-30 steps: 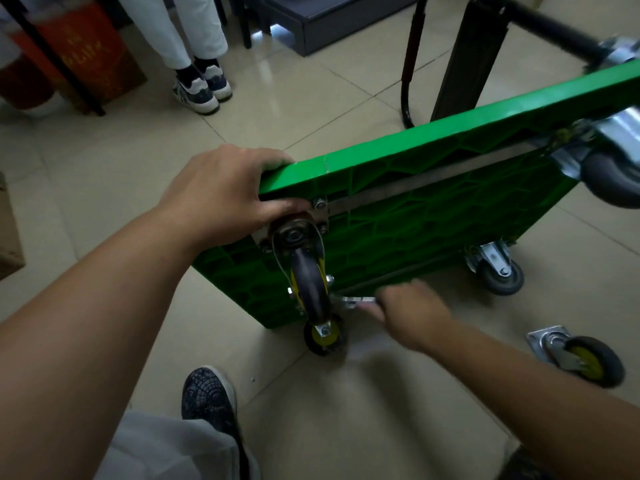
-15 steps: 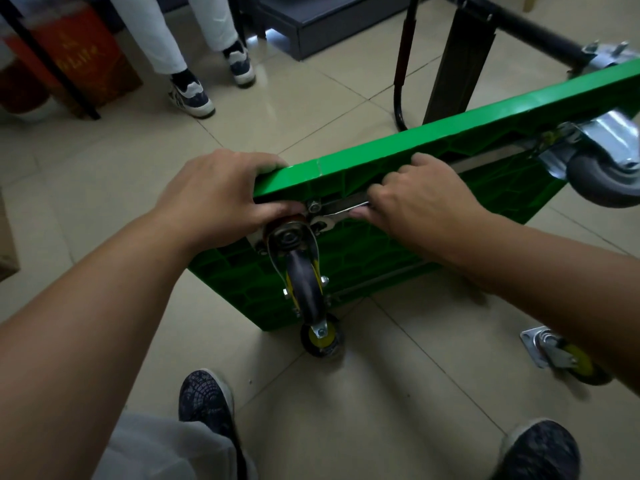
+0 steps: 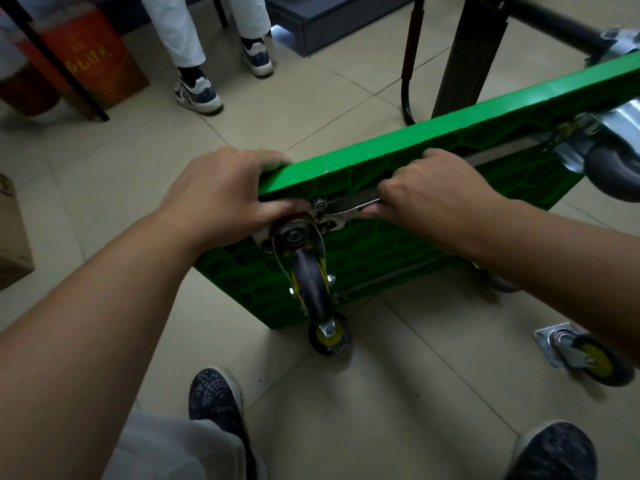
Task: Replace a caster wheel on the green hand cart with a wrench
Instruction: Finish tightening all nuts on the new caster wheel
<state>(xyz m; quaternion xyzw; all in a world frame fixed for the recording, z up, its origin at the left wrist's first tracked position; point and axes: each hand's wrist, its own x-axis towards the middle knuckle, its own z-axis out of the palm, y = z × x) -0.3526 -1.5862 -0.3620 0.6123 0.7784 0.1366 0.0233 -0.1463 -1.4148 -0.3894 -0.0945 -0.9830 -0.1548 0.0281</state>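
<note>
1. Two hands work on the tipped green hand cart [image 3: 433, 133]; the left hand [image 3: 221, 199] grips its top corner, just beside the mounted caster wheel [image 3: 310, 282].
2. The wrench [image 3: 346, 211] runs left to right, with its head at a plate bolt; the right hand [image 3: 440, 195] clamps its handle.
3. A loose caster [image 3: 588, 355] lies on the floor, far right.

Dim indoor light, soft shadows, wide-angle bending, blurred edges.

The hand cart [image 3: 398, 244] stands on edge on the floor [image 3: 398, 393]. One caster [image 3: 310, 285] sits at the cart's near corner; a loose caster [image 3: 595, 358] lies on the floor right of the cart.
</note>
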